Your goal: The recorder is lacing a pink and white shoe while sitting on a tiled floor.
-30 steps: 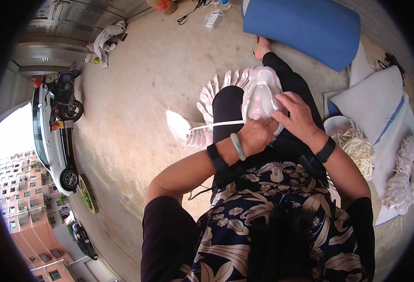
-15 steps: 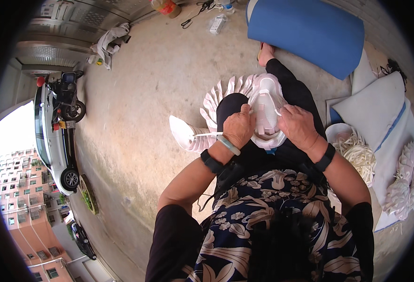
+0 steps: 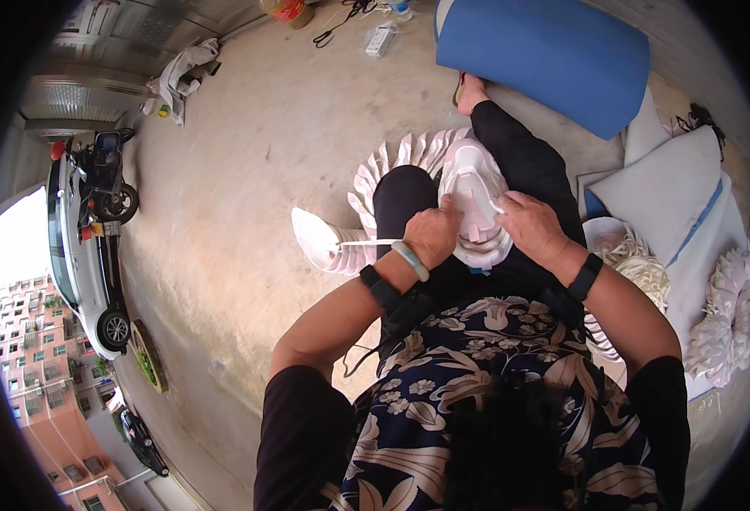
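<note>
Both hands on a white shoe upper in the lap, work looks mid-way.

L hand (image 3: 430, 234) is curled shut, pinching the shoe upper (image 3: 474, 204) at its 9 o'clock edge; a white strip (image 3: 366, 244) runs out from the fist toward 9 o'clock. R hand (image 3: 532, 226) lies half-closed w/ fingers pressing the upper's 3 o'clock side. The upper sits on the person's knees, approx. centre frame. Done so far, judging by what lies around: a fan of similar white pieces (image 3: 392, 170) on the concrete at 11 o'clock of the hands, plus a stack (image 3: 728, 315) at 4 o'clock. Left: loose pale cord bundle (image 3: 639, 268) just beside R wrist; can't tell how much of this piece is finished.
</note>
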A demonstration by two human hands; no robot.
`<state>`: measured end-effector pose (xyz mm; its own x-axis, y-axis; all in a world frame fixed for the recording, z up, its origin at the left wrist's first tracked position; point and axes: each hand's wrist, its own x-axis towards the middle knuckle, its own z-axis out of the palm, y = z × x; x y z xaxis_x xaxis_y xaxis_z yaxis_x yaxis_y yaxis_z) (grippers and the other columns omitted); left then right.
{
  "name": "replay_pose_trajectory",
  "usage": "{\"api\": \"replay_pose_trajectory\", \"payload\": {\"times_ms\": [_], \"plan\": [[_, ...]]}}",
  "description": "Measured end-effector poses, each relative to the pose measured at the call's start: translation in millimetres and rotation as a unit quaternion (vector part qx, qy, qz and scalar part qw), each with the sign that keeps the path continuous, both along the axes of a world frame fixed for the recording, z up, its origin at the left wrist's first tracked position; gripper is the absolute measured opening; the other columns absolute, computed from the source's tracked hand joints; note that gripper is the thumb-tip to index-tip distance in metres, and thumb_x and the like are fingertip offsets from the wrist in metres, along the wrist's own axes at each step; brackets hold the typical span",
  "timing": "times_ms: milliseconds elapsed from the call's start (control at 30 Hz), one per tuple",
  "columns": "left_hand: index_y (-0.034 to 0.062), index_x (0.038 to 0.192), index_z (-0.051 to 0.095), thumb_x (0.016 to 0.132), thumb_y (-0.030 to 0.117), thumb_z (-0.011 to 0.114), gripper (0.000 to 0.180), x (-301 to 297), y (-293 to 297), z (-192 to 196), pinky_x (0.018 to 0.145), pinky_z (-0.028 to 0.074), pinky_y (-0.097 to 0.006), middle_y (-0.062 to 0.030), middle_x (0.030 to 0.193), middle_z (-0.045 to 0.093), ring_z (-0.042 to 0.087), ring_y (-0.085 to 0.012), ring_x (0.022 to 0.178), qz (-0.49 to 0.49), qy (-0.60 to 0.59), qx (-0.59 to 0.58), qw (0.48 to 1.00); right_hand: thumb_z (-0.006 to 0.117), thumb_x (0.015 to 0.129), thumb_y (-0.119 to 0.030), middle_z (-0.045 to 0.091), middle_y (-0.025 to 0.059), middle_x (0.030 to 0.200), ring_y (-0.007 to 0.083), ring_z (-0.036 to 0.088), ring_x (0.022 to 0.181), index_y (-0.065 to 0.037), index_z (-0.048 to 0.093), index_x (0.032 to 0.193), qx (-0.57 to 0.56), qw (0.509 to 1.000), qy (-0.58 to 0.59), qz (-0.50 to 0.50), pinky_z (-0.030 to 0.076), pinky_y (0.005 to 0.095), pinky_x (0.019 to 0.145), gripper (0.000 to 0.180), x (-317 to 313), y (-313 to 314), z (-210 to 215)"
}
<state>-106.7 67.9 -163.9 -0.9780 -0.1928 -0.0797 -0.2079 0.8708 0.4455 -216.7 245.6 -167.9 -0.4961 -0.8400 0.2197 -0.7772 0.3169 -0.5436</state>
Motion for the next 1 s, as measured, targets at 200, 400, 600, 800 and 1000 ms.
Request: {"api": "replay_pose_trajectory", "payload": {"times_ms": [200, 400, 600, 800, 1000], "plan": [[-0.0024, 0.106, 0.042, 0.082, 0.017, 0.056, 0.034, 15.6, 0.3, 2.4, 0.057, 0.046, -0.047, -0.0236, 0.063, 0.057, 0.058, -0.0412, 0.064, -0.051, -0.015, 0.064, 0.997, 0.062, 0.077, -0.018, 0.051, 0.0136, 0.104, 0.0315, 0.056, 0.089, -0.003, 0.051, 0.099, 0.059, 0.995, -0.076, 0.042, 0.047, 0.0376, 0.076, 0.029, 2.4, 17.0, 0.9], [-0.0011, 0.110, 0.047, 0.080, 0.016, 0.059, 0.036, 8.3, -4.9, 1.1, 0.054, 0.048, -0.041, -0.0197, 0.065, 0.059, 0.061, -0.0341, 0.062, -0.141, 0.055, 0.110, 0.982, 0.066, 0.068, -0.016, 0.056, 0.0149, 0.086, 0.0313, 0.058, 0.084, 0.000, 0.055, 0.085, 0.065, 0.993, -0.035, 0.096, 0.047, 0.0398, 0.071, 0.026, 0.8, 26.5, 1.9], [-0.0022, 0.112, 0.052, 0.081, 0.012, 0.063, 0.036, 8.9, -18.6, 15.5, 0.052, 0.049, -0.026, -0.0094, 0.062, 0.060, 0.059, -0.0106, 0.055, -0.008, -0.072, 0.333, 0.940, 0.066, 0.073, -0.023, 0.059, 0.0127, 0.085, 0.0312, 0.059, 0.078, 0.000, 0.059, 0.088, -0.061, 0.981, -0.140, 0.124, 0.047, 0.0370, 0.069, 0.028, -25.4, 32.3, -2.2], [-0.0028, 0.108, 0.056, 0.083, 0.011, 0.062, 0.030, 9.4, -22.6, 6.9, 0.063, 0.046, -0.023, -0.0053, 0.076, 0.062, 0.055, -0.0095, 0.068, -0.023, 0.046, 0.317, 0.947, 0.058, 0.085, -0.018, 0.060, 0.0017, 0.077, 0.0097, 0.056, 0.068, -0.003, 0.063, 0.092, -0.231, 0.819, -0.410, -0.328, 0.046, 0.0232, 0.062, 0.017, -96.1, 189.0, -36.8], [-0.0016, 0.104, 0.058, 0.084, 0.005, 0.059, 0.021, 6.9, -24.5, 2.7, 0.066, 0.049, -0.022, -0.0014, 0.083, 0.059, 0.056, -0.0086, 0.072, 0.106, 0.017, 0.411, 0.905, 0.058, 0.078, -0.017, 0.059, 0.0072, 0.059, 0.0154, 0.057, 0.055, -0.006, 0.064, 0.078, -0.059, 0.794, -0.239, -0.556, 0.045, 0.0284, 0.053, 0.013, -56.1, 322.9, -128.7]]}}
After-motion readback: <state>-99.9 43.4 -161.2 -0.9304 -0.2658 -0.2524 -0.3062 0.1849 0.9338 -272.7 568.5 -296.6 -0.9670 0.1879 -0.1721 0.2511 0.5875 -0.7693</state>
